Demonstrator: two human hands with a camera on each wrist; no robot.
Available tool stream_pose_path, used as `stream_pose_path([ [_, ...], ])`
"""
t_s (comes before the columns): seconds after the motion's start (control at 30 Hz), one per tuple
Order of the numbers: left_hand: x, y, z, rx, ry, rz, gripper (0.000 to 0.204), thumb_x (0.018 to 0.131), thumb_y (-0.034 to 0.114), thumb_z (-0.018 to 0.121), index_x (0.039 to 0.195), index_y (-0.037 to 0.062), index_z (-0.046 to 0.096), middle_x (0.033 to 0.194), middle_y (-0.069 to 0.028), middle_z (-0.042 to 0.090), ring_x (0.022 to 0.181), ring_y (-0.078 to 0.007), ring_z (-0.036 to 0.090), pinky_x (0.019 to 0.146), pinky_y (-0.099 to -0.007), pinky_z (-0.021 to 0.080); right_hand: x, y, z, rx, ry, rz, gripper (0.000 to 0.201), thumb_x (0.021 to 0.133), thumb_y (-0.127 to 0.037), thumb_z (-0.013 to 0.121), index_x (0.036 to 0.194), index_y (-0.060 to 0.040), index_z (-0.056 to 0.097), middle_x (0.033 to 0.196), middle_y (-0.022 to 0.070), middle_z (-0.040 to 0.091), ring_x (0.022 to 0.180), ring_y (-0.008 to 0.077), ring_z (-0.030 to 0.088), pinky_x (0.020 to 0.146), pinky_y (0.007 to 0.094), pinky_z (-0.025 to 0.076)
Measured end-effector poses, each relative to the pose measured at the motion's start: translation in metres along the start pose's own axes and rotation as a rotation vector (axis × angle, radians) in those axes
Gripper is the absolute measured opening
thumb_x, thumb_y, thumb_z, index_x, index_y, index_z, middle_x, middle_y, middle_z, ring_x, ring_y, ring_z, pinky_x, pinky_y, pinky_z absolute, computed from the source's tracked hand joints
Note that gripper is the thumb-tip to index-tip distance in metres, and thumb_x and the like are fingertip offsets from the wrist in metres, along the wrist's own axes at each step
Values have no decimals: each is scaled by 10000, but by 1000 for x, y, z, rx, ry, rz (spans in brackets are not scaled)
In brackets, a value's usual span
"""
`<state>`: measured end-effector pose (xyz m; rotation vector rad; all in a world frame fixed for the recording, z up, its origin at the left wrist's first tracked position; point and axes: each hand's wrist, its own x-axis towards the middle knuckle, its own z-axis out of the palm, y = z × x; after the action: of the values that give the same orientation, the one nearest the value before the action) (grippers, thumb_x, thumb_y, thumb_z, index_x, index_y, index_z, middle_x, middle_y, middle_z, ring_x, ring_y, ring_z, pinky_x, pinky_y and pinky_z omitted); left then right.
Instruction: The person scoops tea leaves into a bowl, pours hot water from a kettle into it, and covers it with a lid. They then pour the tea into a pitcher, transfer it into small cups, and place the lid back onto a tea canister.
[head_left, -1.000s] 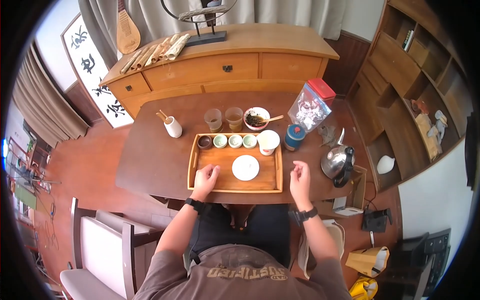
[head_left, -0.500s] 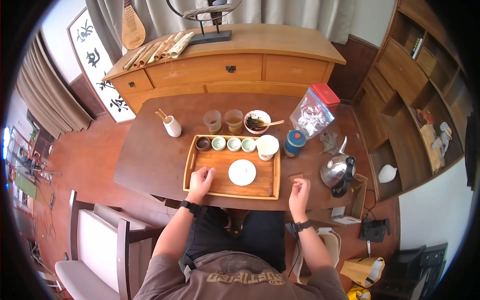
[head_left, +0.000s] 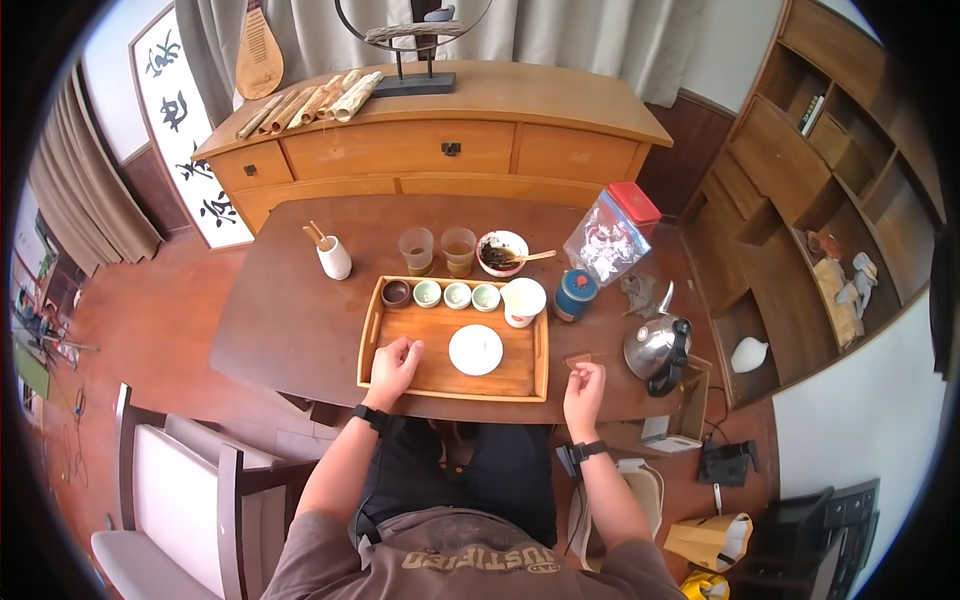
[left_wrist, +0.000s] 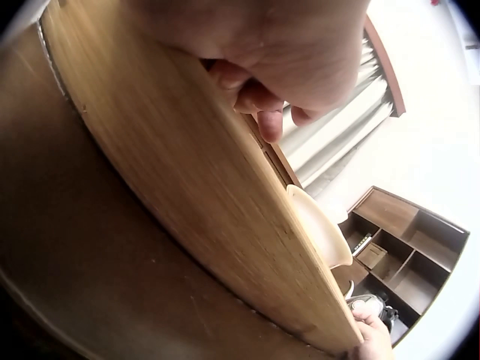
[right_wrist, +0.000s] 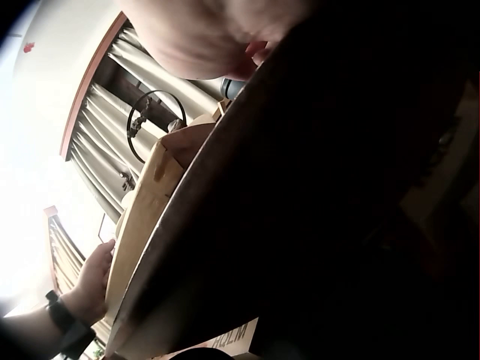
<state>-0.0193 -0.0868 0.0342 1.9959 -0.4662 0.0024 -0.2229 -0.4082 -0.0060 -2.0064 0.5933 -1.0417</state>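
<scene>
My left hand (head_left: 395, 368) rests at the front left rim of a wooden tray (head_left: 455, 388), its fingers loosely curled and holding nothing. In the left wrist view its fingertips hang over the tray's pale side wall (left_wrist: 180, 180). A white gaiwan (head_left: 476, 350) stands on the tray, right of this hand. Along the tray's back are a dark cup (head_left: 396, 293), three pale green cups (head_left: 457, 295) and a white pitcher (head_left: 524, 300). Loosely bent, my right hand (head_left: 583, 398) lies at the table's front edge, beside the tray. Just beyond its fingertips is a small flat brown piece (head_left: 577, 358).
Behind the tray stand two clear cups (head_left: 459, 252), a bowl of dark leaves (head_left: 502, 254) and a white holder with sticks (head_left: 335, 258). To the right are a blue tin (head_left: 575, 295), a plastic bag (head_left: 606, 240), a red-lidded container (head_left: 634, 203) and a steel kettle (head_left: 655, 350).
My right hand has drawn back toward the table's front edge, and the brown piece has come into sight. The left hand stays at the tray's rim. The head view has shifted slightly.
</scene>
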Motion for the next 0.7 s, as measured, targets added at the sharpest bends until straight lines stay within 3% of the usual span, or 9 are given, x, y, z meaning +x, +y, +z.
stream_pose_path([
  [0.2, -2, 12, -6, 38, -13, 9, 402, 1045, 328, 701, 864, -31, 700, 595, -149, 565, 516, -210, 497, 538, -402, 410, -1, 5, 2, 3, 15, 8, 148, 975, -3, 660, 1114, -44, 627, 966, 86, 586, 824, 217, 594, 775, 353, 527],
  [0.63, -3, 13, -9, -25, -74, 7, 393, 1045, 328, 703, 887, -32, 706, 607, -148, 590, 526, -197, 512, 548, -387, 430, -4, 8, -1, 47, -24, 59, 166, 999, 19, 574, 1148, -31, 628, 1026, 75, 633, 927, 174, 625, 856, 323, 530],
  [0.7, -2, 15, -12, -14, -96, 9, 395, 1047, 335, 701, 890, -28, 709, 608, -146, 595, 526, -198, 516, 547, -386, 432, -4, 7, 3, 39, 20, 25, 174, 958, 22, 604, 1123, -27, 630, 965, 83, 613, 848, 203, 601, 800, 341, 525],
])
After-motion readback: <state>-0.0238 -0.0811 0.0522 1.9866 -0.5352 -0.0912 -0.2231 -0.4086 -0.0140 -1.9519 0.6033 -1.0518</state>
